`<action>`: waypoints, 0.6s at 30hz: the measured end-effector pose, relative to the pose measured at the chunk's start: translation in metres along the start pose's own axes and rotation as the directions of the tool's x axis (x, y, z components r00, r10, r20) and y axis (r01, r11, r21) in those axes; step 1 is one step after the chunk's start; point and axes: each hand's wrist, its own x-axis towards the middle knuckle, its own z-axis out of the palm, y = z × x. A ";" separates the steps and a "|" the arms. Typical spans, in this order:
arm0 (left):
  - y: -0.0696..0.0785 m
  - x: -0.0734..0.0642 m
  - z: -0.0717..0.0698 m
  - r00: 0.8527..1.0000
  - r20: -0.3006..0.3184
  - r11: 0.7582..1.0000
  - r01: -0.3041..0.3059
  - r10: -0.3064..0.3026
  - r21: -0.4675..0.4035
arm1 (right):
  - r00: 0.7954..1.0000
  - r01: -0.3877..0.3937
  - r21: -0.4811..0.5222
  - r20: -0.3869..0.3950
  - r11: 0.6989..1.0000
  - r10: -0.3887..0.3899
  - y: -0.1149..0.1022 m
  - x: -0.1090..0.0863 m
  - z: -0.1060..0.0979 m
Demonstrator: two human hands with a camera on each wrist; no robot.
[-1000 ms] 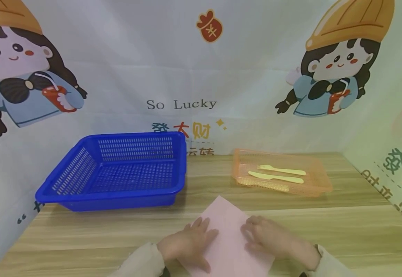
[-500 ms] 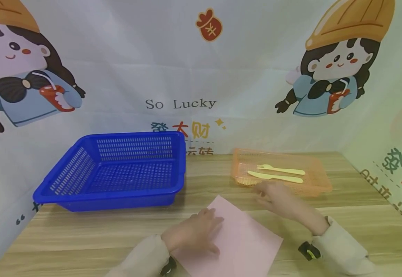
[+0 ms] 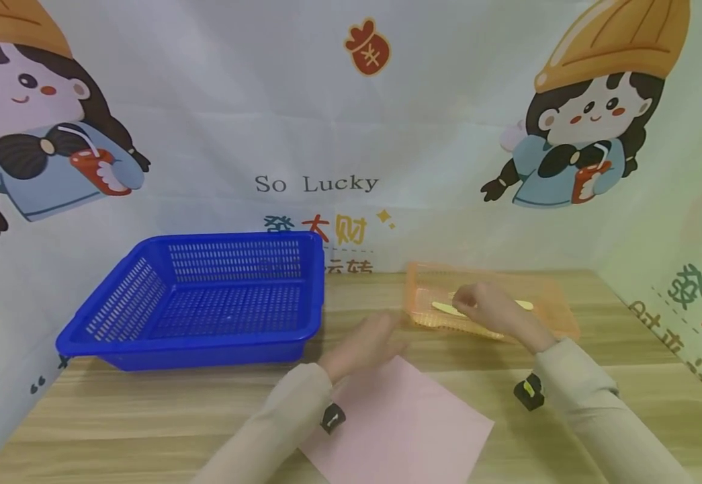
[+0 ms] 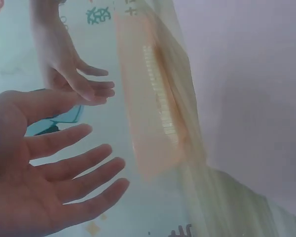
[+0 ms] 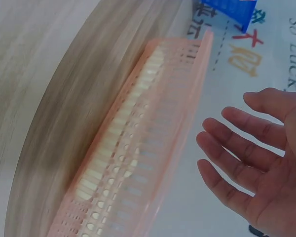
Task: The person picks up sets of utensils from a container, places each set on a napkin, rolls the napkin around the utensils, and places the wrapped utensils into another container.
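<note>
My right hand (image 3: 490, 306) is over the orange plastic basket (image 3: 553, 323), covering part of the yellow knife (image 3: 444, 308) and most of the yellow fork. In the right wrist view this hand (image 5: 261, 158) has relaxed, spread fingers with nothing in them. My left hand (image 3: 365, 343) is just past the top corner of the pink square sheet of paper (image 3: 411, 430), to the left of the basket. Its fingers (image 4: 89, 160) are extended and apart in the left wrist view, holding nothing. The paper lies flat on the table, one corner pointing away from me.
A large blue slotted basket (image 3: 230, 312) stands at the back left of the wooden table (image 3: 145, 410). Behind and beside the table hangs a printed cloth (image 3: 447, 134). Through the orange basket's front wall a yellow shape (image 3: 459, 327) shows.
My right hand has left the paper and moved forward over the orange basket. My left hand has come off the paper's left side and moved forward and right, toward the basket.
</note>
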 end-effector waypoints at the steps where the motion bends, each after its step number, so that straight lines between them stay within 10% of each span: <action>1: -0.001 0.003 0.001 1.000 -0.016 1.000 0.009 -0.009 -0.003 | 1.000 -0.003 0.006 0.003 1.000 0.003 0.003 0.002 0.001; 18: 0.004 0.060 0.018 0.989 -0.143 0.997 -0.019 0.030 0.077 | 0.971 -0.118 0.026 0.211 0.993 0.110 0.064 0.030 0.024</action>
